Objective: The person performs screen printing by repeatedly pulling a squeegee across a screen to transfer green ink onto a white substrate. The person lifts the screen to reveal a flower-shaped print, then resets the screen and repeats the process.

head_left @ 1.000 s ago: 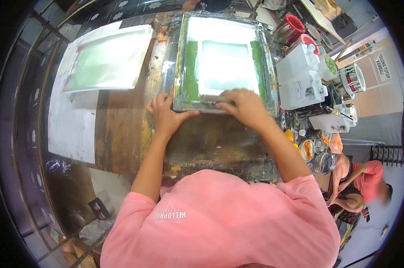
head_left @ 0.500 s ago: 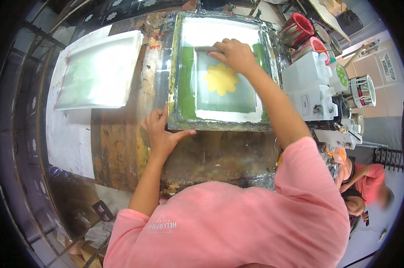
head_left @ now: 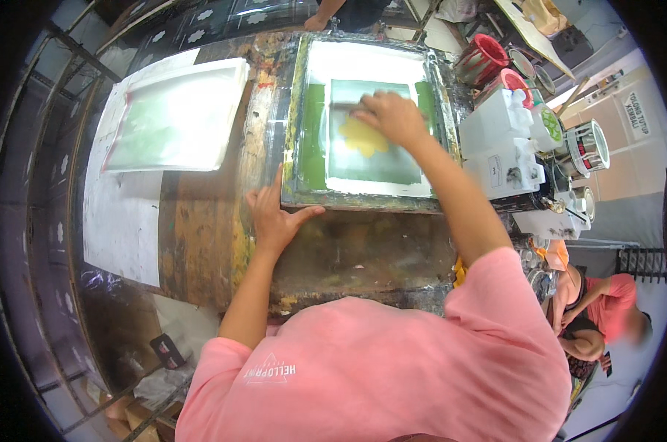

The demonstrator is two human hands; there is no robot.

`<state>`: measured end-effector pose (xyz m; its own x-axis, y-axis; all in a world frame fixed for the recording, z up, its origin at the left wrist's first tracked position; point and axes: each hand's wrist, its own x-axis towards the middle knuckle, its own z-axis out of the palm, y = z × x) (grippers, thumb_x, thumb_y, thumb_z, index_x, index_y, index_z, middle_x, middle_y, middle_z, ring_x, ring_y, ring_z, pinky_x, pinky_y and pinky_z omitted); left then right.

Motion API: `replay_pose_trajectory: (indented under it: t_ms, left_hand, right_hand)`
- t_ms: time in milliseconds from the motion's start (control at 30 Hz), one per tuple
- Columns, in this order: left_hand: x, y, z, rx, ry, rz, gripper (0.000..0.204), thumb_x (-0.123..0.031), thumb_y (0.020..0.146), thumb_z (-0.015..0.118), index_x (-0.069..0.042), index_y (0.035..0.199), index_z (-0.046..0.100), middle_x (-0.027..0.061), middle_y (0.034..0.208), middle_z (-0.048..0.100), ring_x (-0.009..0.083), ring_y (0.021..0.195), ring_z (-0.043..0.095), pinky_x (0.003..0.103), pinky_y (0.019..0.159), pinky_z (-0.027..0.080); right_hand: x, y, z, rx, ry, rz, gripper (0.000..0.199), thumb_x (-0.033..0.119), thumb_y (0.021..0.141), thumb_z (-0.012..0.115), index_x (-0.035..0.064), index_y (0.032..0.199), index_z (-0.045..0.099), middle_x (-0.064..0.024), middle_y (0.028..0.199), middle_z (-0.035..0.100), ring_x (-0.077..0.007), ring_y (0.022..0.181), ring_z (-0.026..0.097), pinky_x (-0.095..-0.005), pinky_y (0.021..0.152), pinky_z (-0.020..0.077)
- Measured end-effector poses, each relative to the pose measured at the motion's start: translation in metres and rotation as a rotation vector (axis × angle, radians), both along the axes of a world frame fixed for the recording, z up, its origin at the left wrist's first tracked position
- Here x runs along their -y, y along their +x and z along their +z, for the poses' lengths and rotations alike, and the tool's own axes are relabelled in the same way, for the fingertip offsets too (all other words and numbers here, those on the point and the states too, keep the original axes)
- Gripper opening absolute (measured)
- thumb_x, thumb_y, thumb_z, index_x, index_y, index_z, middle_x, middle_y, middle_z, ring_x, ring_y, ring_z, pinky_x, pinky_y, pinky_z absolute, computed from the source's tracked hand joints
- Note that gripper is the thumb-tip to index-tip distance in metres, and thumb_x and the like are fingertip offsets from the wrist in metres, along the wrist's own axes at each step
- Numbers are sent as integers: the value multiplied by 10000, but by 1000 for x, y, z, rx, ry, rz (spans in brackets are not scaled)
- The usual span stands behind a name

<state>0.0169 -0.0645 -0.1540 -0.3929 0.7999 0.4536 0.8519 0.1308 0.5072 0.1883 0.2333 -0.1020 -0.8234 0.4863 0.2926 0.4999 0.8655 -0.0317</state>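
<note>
A metal-framed printing screen (head_left: 363, 200) lies flat on the stained wooden table (head_left: 201, 243). Its mesh shows a yellow flower shape (head_left: 363, 138) in the middle and a band of green ink (head_left: 315, 147) along the left side. My right hand (head_left: 388, 118) is stretched over the far part of the mesh, closed on a squeegee (head_left: 342, 109) whose blade rests on the screen just above the flower. With its fingers spread, my left hand (head_left: 274, 217) presses flat on the frame's near left corner.
A second white-framed screen (head_left: 175, 114) lies to the left over a white sheet (head_left: 120, 221). White jugs (head_left: 499, 144), red buckets (head_left: 481, 59) and small tubs crowd the right side. Another person in pink (head_left: 606, 309) sits at lower right; someone else stands beyond the far edge.
My right hand has carried the squeegee from the screen's near edge to its far part, uncovering the yellow flower. My left hand has stayed at the near left corner.
</note>
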Motion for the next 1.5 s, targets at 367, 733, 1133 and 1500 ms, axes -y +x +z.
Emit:
replay_pose_trajectory:
  t_ms: [367, 733, 1133, 1500]
  left_hand:
    - [-18, 18, 42, 606, 206, -38, 1018, -481, 744, 951, 60, 1497, 532, 144, 1129, 716, 264, 1056, 587, 411, 952, 461]
    - [-32, 4, 82, 25, -171, 18, 1150, -772, 900, 617, 3, 1667, 250, 340, 1535, 439, 462, 1438, 410, 637, 1232, 172]
    - [-38, 17, 55, 60, -16, -77, 913, -621, 884, 771, 44, 1476, 565, 259, 1484, 592, 390, 1395, 560, 576, 1188, 360]
    - [-42, -107, 130, 430, 79, 253, 575, -124, 866, 754, 5, 1415, 644, 171, 944, 787, 175, 757, 740, 309, 740, 574]
  right_hand:
    - [153, 60, 92, -95, -5, -36, 325, 373, 959, 688, 59, 1032, 650, -113, 925, 668, -310, 974, 653, -467, 827, 546]
    - [77, 20, 198, -368, 394, -85, 371, 451, 967, 642, 90, 933, 723, -88, 825, 690, -282, 856, 687, -475, 830, 408]
    - [55, -2, 256, -414, 249, -136, 427, 408, 918, 615, 34, 720, 668, -176, 718, 673, -380, 729, 664, -499, 781, 450]
    - [45, 2, 247, -327, 235, -138, 515, 529, 1023, 543, 65, 1055, 764, -196, 925, 727, -403, 884, 661, -456, 849, 449]
